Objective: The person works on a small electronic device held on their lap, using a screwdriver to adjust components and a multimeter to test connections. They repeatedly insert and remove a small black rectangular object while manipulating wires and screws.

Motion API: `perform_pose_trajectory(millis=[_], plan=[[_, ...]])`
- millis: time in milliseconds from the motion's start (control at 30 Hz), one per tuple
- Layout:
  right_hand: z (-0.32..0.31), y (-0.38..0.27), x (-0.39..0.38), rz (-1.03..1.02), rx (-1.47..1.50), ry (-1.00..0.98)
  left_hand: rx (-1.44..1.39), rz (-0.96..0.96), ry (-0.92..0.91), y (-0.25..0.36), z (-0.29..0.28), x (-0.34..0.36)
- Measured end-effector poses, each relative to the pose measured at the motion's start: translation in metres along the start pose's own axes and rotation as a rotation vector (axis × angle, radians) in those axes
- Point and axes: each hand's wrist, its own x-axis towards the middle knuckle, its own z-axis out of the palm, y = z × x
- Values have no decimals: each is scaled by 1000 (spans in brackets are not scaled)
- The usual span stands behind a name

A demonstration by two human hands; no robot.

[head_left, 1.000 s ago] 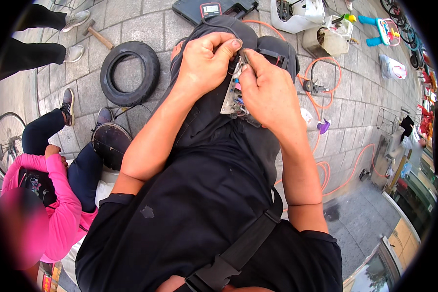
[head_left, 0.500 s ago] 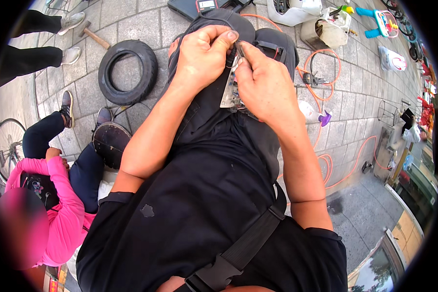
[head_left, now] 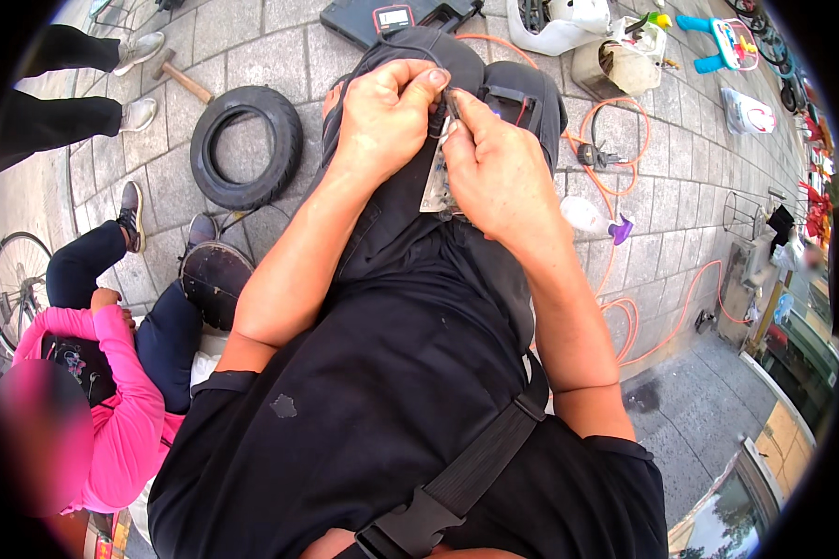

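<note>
My left hand (head_left: 382, 116) is closed above my lap, thumb and forefinger pinching a black cable (head_left: 435, 121). The cable also loops over my knee. Beside it, my right hand (head_left: 502, 177) is closed with its fingertips at a small dark piece (head_left: 453, 104), too small to name; it almost meets the left thumb. Under the right hand, a flat metal-edged board (head_left: 433, 191) with small parts on it rests on my thigh, mostly covered by that hand.
A black tyre (head_left: 284, 140) and a hammer (head_left: 188, 82) lie on the paving at left, near a seated person in pink (head_left: 130, 410). An open black case (head_left: 345, 26) lies ahead. Cut-open white jugs (head_left: 569, 33), an orange hose (head_left: 648, 130) and a spray bottle (head_left: 583, 214) are at right.
Both hands keep their grip. My right hand has shifted slightly left and down, covering more of the board. The view has tilted slightly, showing more of the black case.
</note>
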Motion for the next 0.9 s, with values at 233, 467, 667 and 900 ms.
perform_pose_trajectory(millis=[233, 467, 667, 900], plan=[[-3, -3, 0, 57, 37, -60, 3, -8, -10, 2, -1, 1], [-4, -2, -2, 97, 62, -103, 33, 19, -14, -1, -2, 1], [-8, -2, 0, 101, 155, -100, -48, -7, -31, -3, -4, 4], [-1, -3, -4, 60, 217, 13, -9, -25, -35, 3, -8, 1]])
